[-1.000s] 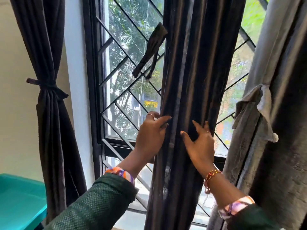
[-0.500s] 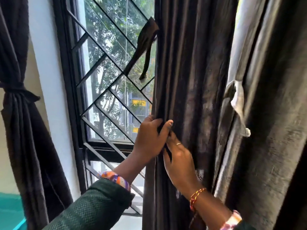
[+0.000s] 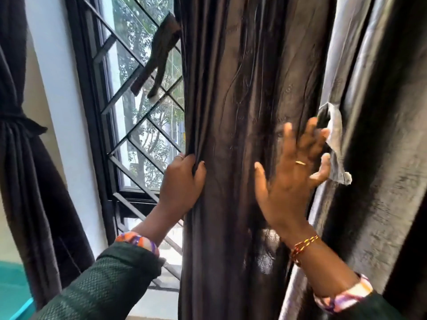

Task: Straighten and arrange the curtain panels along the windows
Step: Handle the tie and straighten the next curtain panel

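Observation:
A dark brown curtain panel hangs in front of me, creased down its middle. My left hand grips its left edge, fingers curled round the fabric beside the window. My right hand lies flat on the panel's right part with fingers spread. A second dark panel hangs at the right, its pale lining and a loose tie strip showing next to my right fingertips. A third panel at the far left is gathered by a tieback.
The window has a black frame and a diagonal metal grille. A dark fabric tie dangles from the middle panel's left edge against the grille. A white wall strip separates the window from the left curtain. A teal surface sits at bottom left.
My right hand has slid rightward across the panel from beside my left hand and spread flat. The panel now looks wider. My left hand keeps its grip on the edge.

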A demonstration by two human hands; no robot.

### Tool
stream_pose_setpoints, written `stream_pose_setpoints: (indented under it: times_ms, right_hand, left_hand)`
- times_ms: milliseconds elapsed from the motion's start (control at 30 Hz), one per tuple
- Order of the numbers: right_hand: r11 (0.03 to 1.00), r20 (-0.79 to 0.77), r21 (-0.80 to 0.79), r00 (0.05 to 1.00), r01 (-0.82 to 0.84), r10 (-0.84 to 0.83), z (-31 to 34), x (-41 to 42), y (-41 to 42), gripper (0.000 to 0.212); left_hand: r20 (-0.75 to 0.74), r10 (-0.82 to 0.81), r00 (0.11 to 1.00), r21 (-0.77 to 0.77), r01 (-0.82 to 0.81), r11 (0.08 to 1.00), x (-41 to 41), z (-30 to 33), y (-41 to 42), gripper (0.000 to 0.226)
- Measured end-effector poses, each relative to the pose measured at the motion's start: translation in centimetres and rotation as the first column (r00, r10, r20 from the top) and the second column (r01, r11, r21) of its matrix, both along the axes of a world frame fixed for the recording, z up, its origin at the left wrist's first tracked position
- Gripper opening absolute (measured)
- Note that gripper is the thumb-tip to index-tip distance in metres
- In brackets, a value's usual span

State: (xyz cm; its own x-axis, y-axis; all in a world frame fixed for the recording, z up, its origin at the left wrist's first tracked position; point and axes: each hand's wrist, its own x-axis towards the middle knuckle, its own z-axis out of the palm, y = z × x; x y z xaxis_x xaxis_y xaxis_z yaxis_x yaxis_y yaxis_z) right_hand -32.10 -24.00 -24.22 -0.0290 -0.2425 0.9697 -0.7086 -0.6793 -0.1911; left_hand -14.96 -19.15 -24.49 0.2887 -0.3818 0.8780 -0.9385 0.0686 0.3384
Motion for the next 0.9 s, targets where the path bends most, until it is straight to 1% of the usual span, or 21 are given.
stream_pose_setpoints:
  times_ms: [33,67,100,133,167,200,233,300,333,400,433,467,533,567,633,667,733,767,833,867,900]
  right_hand:
    - [0.992,0.081,0.062,0.991,-0.114,0.109,0.3,-0.1,-0.3,0.083]
    - [0.956,0.169,0.102,0.952,-0.274,0.255,0.5,-0.2,-0.5,0.086]
    - [0.898,0.262,0.127,0.888,-0.421,0.379,0.5,-0.2,-0.7,0.087]
    - [0.837,0.348,0.159,0.823,-0.523,0.448,0.5,0.0,-0.7,0.084]
    - [0.786,0.408,0.203,0.781,-0.583,0.473,0.4,0.3,-0.7,0.08]
    - [0.755,0.425,0.254,0.771,-0.605,0.475,0.1,0.7,-0.6,0.073]
    - [0.746,0.394,0.296,0.788,-0.597,0.473,-0.4,1.1,-0.5,0.064]
    - [0.758,0.262,0.339,0.829,-0.558,0.494,-1.6,1.9,-0.1,0.053]
    - [0.757,0.189,0.352,0.834,-0.551,0.519,-2.2,2.2,0.3,0.055]
    - [0.744,0.061,0.395,0.823,-0.539,0.564,-3.1,2.8,0.8,0.071]
    - [0.735,0.018,0.419,0.815,-0.532,0.58,-3.5,3.1,1.1,0.078]
    - [0.726,-0.011,0.44,0.805,-0.528,0.593,-3.9,3.4,1.4,0.083]
    - [0.702,-0.025,0.474,0.789,-0.531,0.613,-4.4,3.9,1.7,0.086]
    - [0.685,-0.021,0.497,0.782,-0.532,0.623,-4.7,4.0,1.6,0.085]
    - [0.655,-0.022,0.539,0.768,-0.53,0.64,-5.0,4.1,1.4,0.08]
    - [0.637,-0.026,0.556,0.755,-0.534,0.655,-5.1,4.0,1.3,0.078]
    - [0.569,-0.006,0.59,0.702,-0.573,0.712,-5.1,3.8,1.3,0.07]
    - [0.535,0.006,0.603,0.675,-0.591,0.738,-5.0,3.8,1.1,0.063]
    - [0.483,0.013,0.628,0.629,-0.61,0.778,-4.4,3.3,0.3,0.042]
    - [0.446,0.02,0.636,0.591,-0.63,0.807,-3.9,3.0,0.2,0.035]
    - [0.398,0.042,0.645,0.551,-0.652,0.834,-3.1,2.7,0.0,0.034]
  left_hand:
    - [0.012,0.002,1.0,-0.004,-0.002,1.0,0.0,-0.1,0.0,0.022]
    - [0.015,-0.007,1.0,-0.007,0.008,1.0,-0.1,-0.2,0.1,0.02]
    - [0.024,-0.022,0.999,-0.021,0.023,1.0,-0.2,-0.4,0.1,0.02]
    - [0.027,-0.044,0.999,-0.03,0.045,0.999,-0.5,-0.6,0.1,0.02]
    - [0.038,-0.074,0.997,-0.051,0.076,0.996,-0.8,-0.8,0.1,0.022]
    - [0.045,-0.103,0.994,-0.07,0.106,0.992,-1.2,-1.0,0.1,0.025]
    - [0.056,-0.133,0.99,-0.089,0.137,0.987,-1.6,-1.2,0.1,0.031]
    - [0.045,-0.202,0.978,-0.1,0.205,0.974,-2.3,-1.5,0.2,0.056]
    - [0.007,-0.257,0.966,-0.101,0.257,0.961,-2.8,-1.6,0.3,0.068]
    - [-0.108,-0.357,0.928,-0.124,0.344,0.931,-3.5,-1.7,0.2,0.077]
    - [-0.164,-0.377,0.912,-0.138,0.357,0.924,-3.6,-1.8,-0.2,0.074]
    - [-0.204,-0.371,0.906,-0.144,0.347,0.927,-3.6,-1.8,-0.5,0.064]
    - [-0.225,-0.374,0.9,-0.143,0.349,0.926,-3.7,-1.7,-1.0,0.025]
    - [-0.238,-0.403,0.884,-0.145,0.378,0.915,-3.7,-1.6,-0.9,0.007]
    - [-0.263,-0.437,0.86,-0.153,0.41,0.899,-3.6,-1.3,-0.8,0.018]
    - [-0.261,-0.44,0.859,-0.15,0.414,0.898,-3.5,-1.1,-0.6,0.018]
    - [-0.179,-0.421,0.889,-0.101,0.409,0.907,-3.2,-0.4,-0.3,0.018]
    - [-0.1,-0.385,0.917,-0.044,0.383,0.923,-3.1,-0.1,-0.2,0.027]
    - [0.098,-0.234,0.967,0.079,0.227,0.971,-2.8,0.7,-0.2,0.04]
    - [0.163,-0.154,0.974,0.104,0.138,0.985,-2.7,1.1,-0.2,0.04]
    - [0.186,-0.099,0.978,0.128,0.075,0.989,-2.8,1.6,-0.1,0.036]
